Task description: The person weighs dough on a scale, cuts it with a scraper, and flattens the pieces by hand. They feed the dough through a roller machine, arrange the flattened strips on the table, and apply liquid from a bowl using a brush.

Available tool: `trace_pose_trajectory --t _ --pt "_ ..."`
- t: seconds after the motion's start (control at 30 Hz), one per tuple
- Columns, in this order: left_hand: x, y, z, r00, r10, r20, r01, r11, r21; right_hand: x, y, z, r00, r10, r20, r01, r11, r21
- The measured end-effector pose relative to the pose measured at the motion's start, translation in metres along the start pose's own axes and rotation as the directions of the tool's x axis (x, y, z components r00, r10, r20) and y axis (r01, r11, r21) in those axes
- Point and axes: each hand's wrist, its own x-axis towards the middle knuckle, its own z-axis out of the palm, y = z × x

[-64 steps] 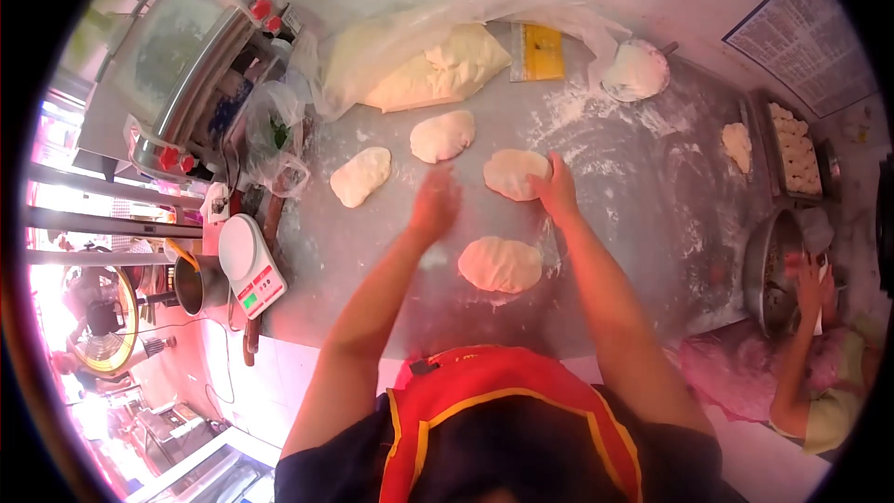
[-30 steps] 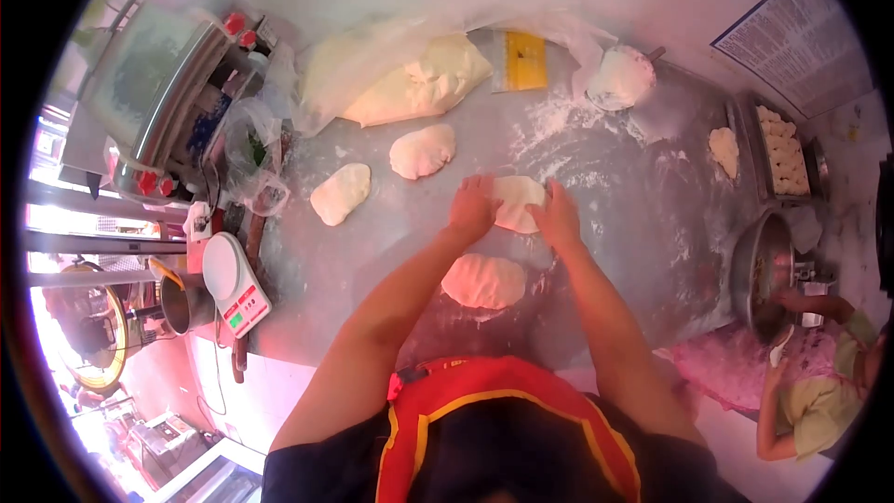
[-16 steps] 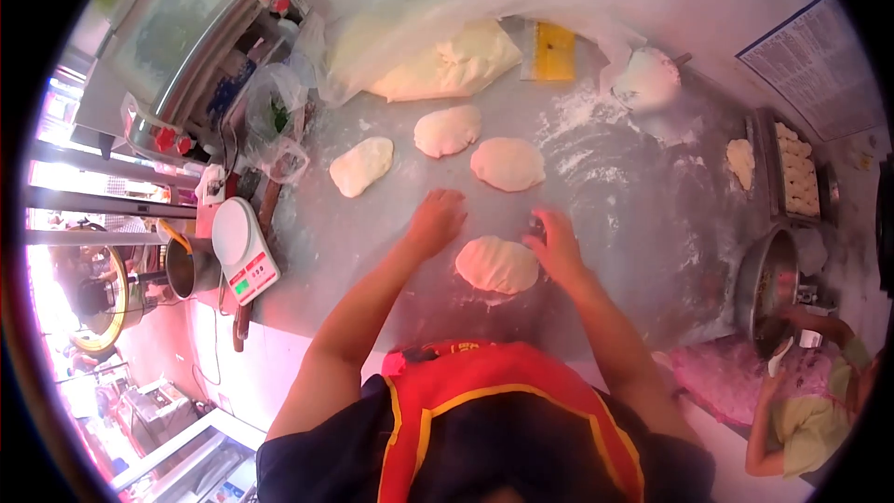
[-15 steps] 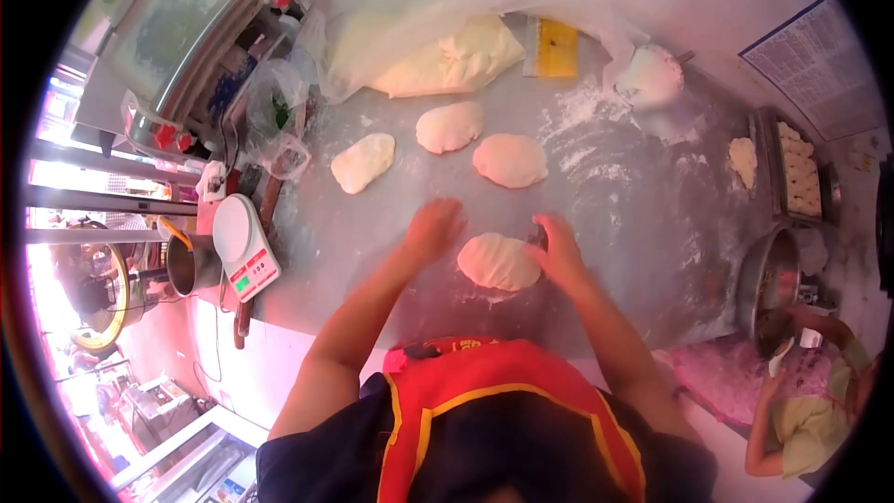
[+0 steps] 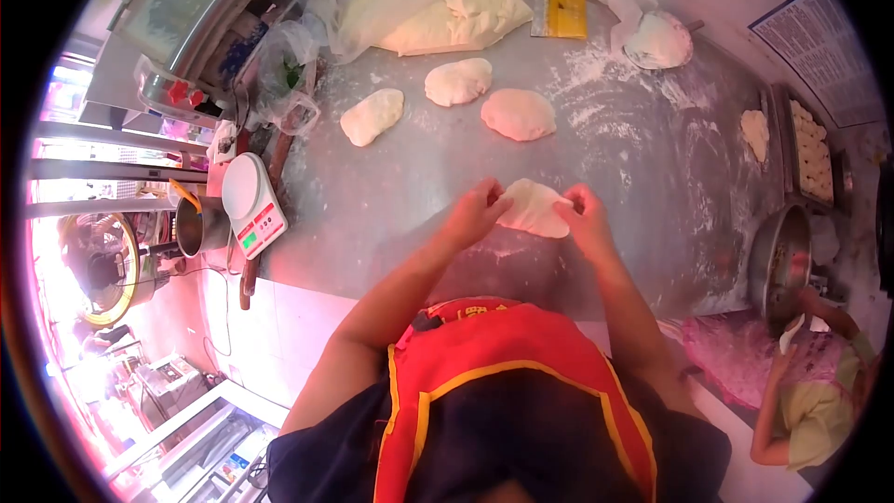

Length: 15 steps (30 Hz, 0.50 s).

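A flat piece of dough (image 5: 534, 209) is stretched between my two hands near the front of the metal table (image 5: 372, 233). My left hand (image 5: 480, 210) pinches its left edge between thumb and fingers. At the opposite edge, my right hand (image 5: 585, 214) has the same kind of pinch on it. Beyond them lie three more flattened dough pieces: a pale oval one (image 5: 372, 116) at the left, a rounder one (image 5: 458, 82) in the middle, and a smooth one (image 5: 519, 115) at the right.
A large dough mass (image 5: 456, 19) sits under plastic at the back. A kitchen scale (image 5: 253, 205) stands left, a steel bowl (image 5: 780, 261) right, beside a tray of small dough pieces (image 5: 812, 154). Another person (image 5: 819, 401) works at the lower right.
My hands, previously apart with the left one off the dough, have closed on both edges of the near piece. The whole view has shifted slightly, with the table higher in frame.
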Motion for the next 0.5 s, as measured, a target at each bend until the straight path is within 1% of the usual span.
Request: trace_pose_trajectory --t 0.07,0.1,0.2,0.23,0.27,0.3,0.33,0.4,0.43,0.5 --pt "0.002 0.011 0.011 0.996 -0.066 -0.058 0.060 0.992 -0.110 -0.006 -0.019 -0.014 0.998 0.045 -0.038 -0.042 0.995 0.089" --pt "0.005 0.016 0.019 0.992 -0.100 -0.083 0.085 0.982 -0.166 -0.006 -0.019 -0.021 0.996 0.002 -0.090 0.008 0.995 0.102" --pt "0.019 0.018 0.049 0.987 -0.157 -0.035 0.132 0.917 -0.376 0.006 -0.016 -0.034 0.948 0.028 -0.318 0.010 0.993 0.118" --pt "0.024 0.014 0.059 0.989 -0.111 -0.092 0.087 0.968 -0.236 0.010 -0.008 -0.041 0.946 0.004 -0.324 -0.028 0.997 -0.070" --pt "0.028 0.007 0.070 0.988 -0.059 -0.141 0.047 0.995 -0.091 0.014 0.006 -0.046 0.919 -0.228 -0.321 0.115 0.935 -0.334" --pt "0.030 -0.001 0.080 0.983 -0.001 -0.183 0.011 0.998 0.056 0.019 0.023 -0.048 0.859 -0.442 -0.257 0.232 0.785 -0.575" --pt "0.032 -0.005 0.086 0.987 0.007 -0.160 0.006 0.997 0.078 0.025 0.038 -0.050 0.770 -0.622 -0.140 0.313 0.560 -0.768" --pt "0.027 -0.017 0.095 0.993 0.010 -0.118 0.004 0.993 0.122 0.017 0.060 -0.039 0.817 -0.576 -0.020 0.345 0.516 -0.784" --pt "0.026 -0.024 0.099 0.992 0.022 -0.127 -0.006 0.992 0.124 0.010 0.068 -0.030 0.836 -0.547 0.041 0.363 0.496 -0.788" --pt "0.026 -0.033 0.101 0.988 0.051 -0.146 -0.032 0.991 0.133 0.003 0.074 -0.009 0.851 -0.522 0.055 0.345 0.477 -0.808"
